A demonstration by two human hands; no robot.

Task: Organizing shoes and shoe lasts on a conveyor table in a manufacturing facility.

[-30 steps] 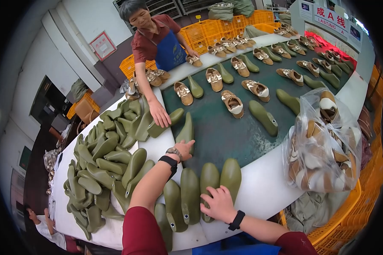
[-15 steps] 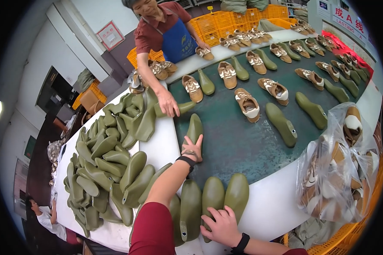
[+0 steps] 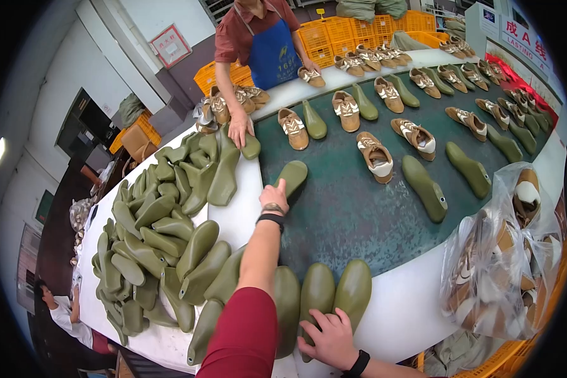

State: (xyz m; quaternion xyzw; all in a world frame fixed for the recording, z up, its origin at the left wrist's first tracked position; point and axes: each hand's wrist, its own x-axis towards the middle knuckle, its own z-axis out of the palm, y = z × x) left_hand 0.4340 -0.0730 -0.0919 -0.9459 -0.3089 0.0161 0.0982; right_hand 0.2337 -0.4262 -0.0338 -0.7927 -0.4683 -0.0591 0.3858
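Green shoe lasts, foot-shaped and smooth, are all around my hands. My left hand (image 3: 274, 196) reaches forward with its fingers round the near end of a shoe last (image 3: 293, 176), which lies on the dark green belt (image 3: 334, 223) near its left edge. Close to me, a row of shoe lasts lies on the white table edge. My right hand (image 3: 329, 339) curves its fingers over the near end of one shoe last (image 3: 317, 286) in that row. Another shoe last (image 3: 354, 286) lies just to its right.
A big pile of shoe lasts (image 3: 164, 233) covers the left table. Opposite, a co-worker's hand (image 3: 238, 129) touches another shoe last (image 3: 251, 148). Brown-and-white sneakers (image 3: 375, 156) and lasts line the belt. A clear bag (image 3: 498, 264) of shoes stands at the right; orange crates (image 3: 340, 41) stand behind.
The last in my left hand has tilted and now points farther right. The co-worker's hand and last have moved back toward the pile's edge. My right hand stays about where it was.
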